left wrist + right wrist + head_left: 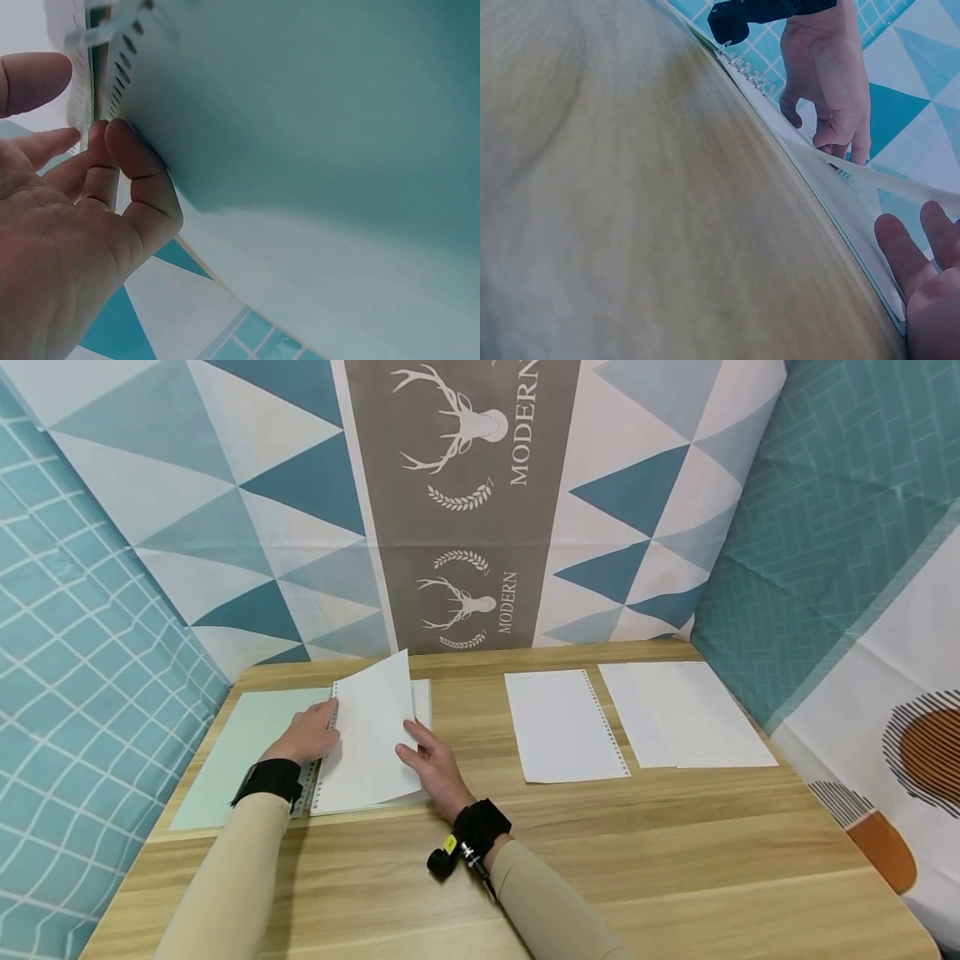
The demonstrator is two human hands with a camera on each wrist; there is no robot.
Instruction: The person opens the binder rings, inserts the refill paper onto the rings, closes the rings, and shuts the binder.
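A spiral notebook (367, 752) lies at the left of the table, its pale green cover (247, 752) folded out to the left. One white sheet in it stands raised, its upper right corner highest. My left hand (307, 735) holds the notebook at the ring binding, fingers curled against the row of holes, as the left wrist view shows. At the raised sheet's right edge, my right hand (435, 768) touches the paper with thumb and fingers extended and apart. In the right wrist view the sheet's edge passes close to these fingers (900, 247); any grip is not visible.
Right of the middle lies a loose lined sheet (566, 727) with a holed edge. Farther right, overlapping loose sheets (690, 714) rest near the wooden table's (465, 893) right edge. Patterned cloth (480, 527) hangs behind and at both sides.
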